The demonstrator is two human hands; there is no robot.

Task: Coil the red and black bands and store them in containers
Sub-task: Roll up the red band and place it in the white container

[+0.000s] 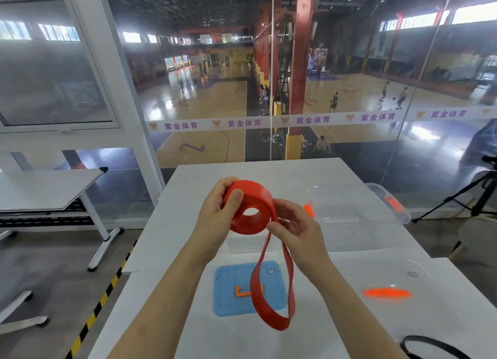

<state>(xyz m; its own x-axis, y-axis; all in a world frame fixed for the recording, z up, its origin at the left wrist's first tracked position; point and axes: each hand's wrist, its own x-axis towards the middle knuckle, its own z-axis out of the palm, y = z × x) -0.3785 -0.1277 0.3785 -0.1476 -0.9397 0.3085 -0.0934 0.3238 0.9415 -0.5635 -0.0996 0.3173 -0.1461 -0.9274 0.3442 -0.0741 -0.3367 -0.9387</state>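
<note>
The red band (248,218) is mostly wound into a thick coil held above the white table (166,251). My left hand (217,210) grips the coil, thumb on its front face and fingers behind. My right hand (293,227) pinches the band where it leaves the coil. A loose red loop hangs down from there over a blue lid (228,302). The black band (430,346) lies at the table's near right corner, partly cut off by the frame. A clear container (360,218) with orange latches stands at the right.
A clear lid (387,278) with an orange handle lies at the right front. The blue lid carries an orange handle. A folded white table (45,189) stands to the left, a tripod (478,197) at the far right, a glass wall behind.
</note>
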